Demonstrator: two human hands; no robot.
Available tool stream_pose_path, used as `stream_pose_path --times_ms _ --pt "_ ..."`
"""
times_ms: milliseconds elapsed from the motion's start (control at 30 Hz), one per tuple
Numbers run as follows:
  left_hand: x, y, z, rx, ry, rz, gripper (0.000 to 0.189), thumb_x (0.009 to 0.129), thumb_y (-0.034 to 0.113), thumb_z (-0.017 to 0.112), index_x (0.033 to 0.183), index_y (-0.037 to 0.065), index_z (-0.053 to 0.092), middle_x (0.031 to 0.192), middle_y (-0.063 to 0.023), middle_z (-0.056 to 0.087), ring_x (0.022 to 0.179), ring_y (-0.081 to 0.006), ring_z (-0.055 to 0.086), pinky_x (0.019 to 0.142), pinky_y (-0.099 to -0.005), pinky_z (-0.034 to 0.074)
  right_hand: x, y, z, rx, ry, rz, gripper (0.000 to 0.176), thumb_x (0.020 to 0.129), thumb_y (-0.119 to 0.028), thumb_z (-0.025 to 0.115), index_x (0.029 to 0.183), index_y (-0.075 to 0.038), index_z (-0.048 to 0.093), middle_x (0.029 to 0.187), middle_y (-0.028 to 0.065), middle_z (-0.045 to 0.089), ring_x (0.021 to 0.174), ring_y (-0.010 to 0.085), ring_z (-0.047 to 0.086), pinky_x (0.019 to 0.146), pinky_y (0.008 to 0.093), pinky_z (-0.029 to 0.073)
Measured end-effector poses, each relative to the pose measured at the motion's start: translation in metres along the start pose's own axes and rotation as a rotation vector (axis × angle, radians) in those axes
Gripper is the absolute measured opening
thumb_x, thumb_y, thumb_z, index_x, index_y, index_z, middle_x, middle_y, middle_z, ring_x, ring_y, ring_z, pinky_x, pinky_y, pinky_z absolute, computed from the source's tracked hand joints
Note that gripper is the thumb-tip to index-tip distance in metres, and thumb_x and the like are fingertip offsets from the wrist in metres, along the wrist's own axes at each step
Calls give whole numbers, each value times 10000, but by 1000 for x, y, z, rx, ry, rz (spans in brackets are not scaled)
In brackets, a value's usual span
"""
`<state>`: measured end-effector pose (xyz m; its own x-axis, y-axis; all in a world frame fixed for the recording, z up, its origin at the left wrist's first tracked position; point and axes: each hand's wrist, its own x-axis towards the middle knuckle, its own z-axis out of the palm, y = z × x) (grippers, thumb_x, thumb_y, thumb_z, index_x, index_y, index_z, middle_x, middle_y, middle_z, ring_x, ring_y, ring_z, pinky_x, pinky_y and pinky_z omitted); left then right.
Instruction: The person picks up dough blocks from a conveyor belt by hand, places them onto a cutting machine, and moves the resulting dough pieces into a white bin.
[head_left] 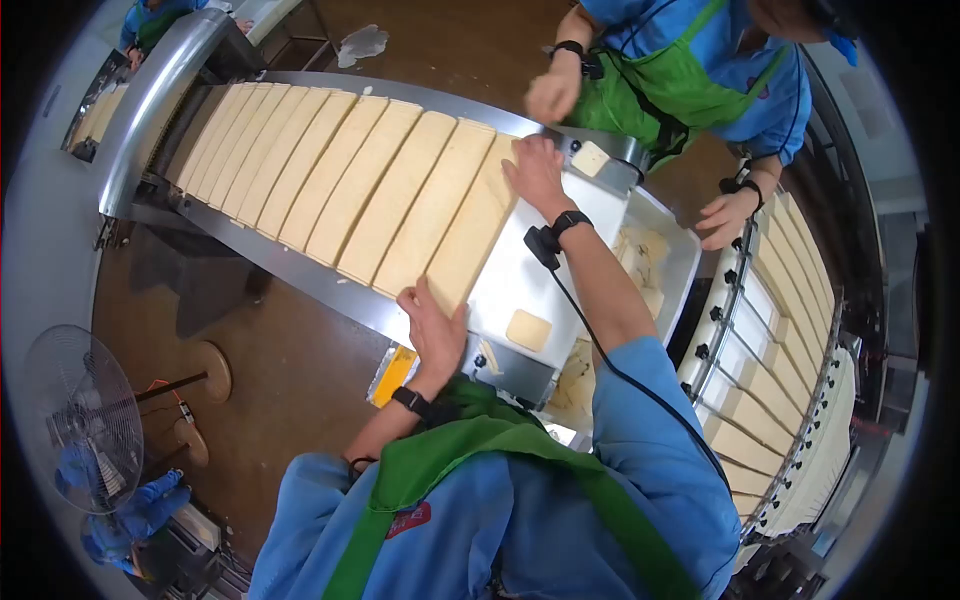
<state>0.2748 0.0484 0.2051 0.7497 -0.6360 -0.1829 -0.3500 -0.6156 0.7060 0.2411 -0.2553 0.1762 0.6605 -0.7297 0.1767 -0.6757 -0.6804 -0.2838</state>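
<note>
Pale, flat dough strips lie side by side across a metal-edged conveyor. At its near end, the last dough strip borders a white surface. My left hand grips this strip's lower end, thumb along the edge. Around its upper end, the fingers of my right hand are curled; their tips are partly hidden. A square dough piece rests on the white surface to the right of my left hand. Another small piece lies beyond my right hand.
Opposite me stands a co-worker in a green apron, one hand near the conveyor's far edge. A white bin holds dough scraps. Further right, a second conveyor carries strips. A fan stands left. A cable runs along my right arm.
</note>
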Motion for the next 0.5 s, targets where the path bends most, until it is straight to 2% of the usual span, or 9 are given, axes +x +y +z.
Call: stream_pose_path --times_ms 67,167,300,333,433,500 --pt "1 -1 -1 -15 -38 9 805 775 153 790 1413 -14 328 1297 -267 348 1118 -476 519 918 -490 488 11 -1 9 -81 -62 43 451 832 -353 697 1146 -33 645 1160 133 545 1148 296 465 920 487 364" --pt "5 -2 -3 -29 -104 16 830 765 154 800 1415 -19 312 1291 -262 343 1125 -475 513 921 -491 484 20 -4 11 -78 -68 137 443 836 -344 694 1140 -26 641 1152 135 555 1142 295 473 908 488 378" --pt "5 1 -4 2 -151 48 852 746 139 810 1410 -20 300 1274 -258 343 1112 -470 510 914 -489 481 11 -6 7 -155 -85 37 452 853 -375 661 1129 -18 636 1163 151 574 1099 318 492 909 507 399" --pt "5 2 -3 29 -151 62 847 740 132 811 1401 -21 303 1266 -258 343 1100 -468 513 903 -484 483 10 -9 -8 -225 -242 70 509 883 -418 630 1228 -44 604 1259 157 580 1186 342 498 1009 492 391" --pt "6 6 3 86 -181 95 837 730 129 814 1391 -6 319 1250 -254 355 1093 -458 515 890 -483 482 -37 75 55 -46 160 -90 580 912 -456 603 1340 -69 539 1362 142 563 1308 336 467 1117 443 341" --pt "9 7 10 111 -207 175 845 721 138 822 1393 5 328 1240 -247 371 1100 -451 514 891 -482 481 -62 106 30 -87 21 -39 626 935 -475 578 1412 -83 477 1451 111 514 1377 308 432 1157 406 320"
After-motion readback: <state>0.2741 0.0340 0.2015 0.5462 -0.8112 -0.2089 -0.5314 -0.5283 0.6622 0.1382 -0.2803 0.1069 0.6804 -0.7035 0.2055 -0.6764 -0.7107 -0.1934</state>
